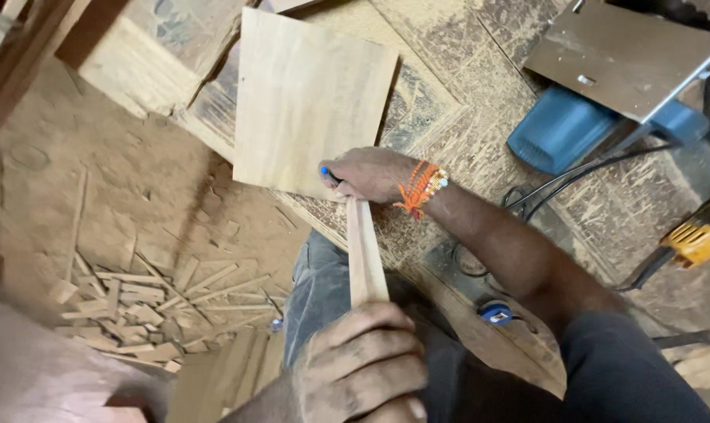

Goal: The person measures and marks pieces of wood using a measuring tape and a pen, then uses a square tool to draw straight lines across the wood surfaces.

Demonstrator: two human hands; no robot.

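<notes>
Nearest to me, at six o'clock in the view, the left hand (363, 364) is closed in a fist around the near end of a narrow pale wooden strip (364, 251). The strip runs straight away toward twelve o'clock, over the person's dark-trousered lap.

At its far end, about the centre of the view, the right hand (370, 174) is curled shut on a blue-tipped marking pen (324, 171). The tip pokes out on the nine o'clock side, right at the near edge of a flat, square, light-coloured wooden board (312, 98). An orange thread wristband (419, 188) sits on that wrist. The board lies on a worn, patterned wooden work surface (464, 117), with its far corner toward twelve o'clock.

I judge the step in hand to be marking. The strip looks set as a guide against the board's near edge, and the pen is at the point where the two meet. I cannot tell whether any line is drawn yet. The next move calls for the left hand to keep the strip from pivoting while the pen tip stays against it.

At nine o'clock, thin wood offcuts (151, 301) lie scattered on the dusty floor. At two o'clock, well apart from the hands, a blue power tool with a grey metal plate (562, 129) rests. Black cables (574, 176) trail from it toward a yellow tool (703, 235) at three o'clock.
</notes>
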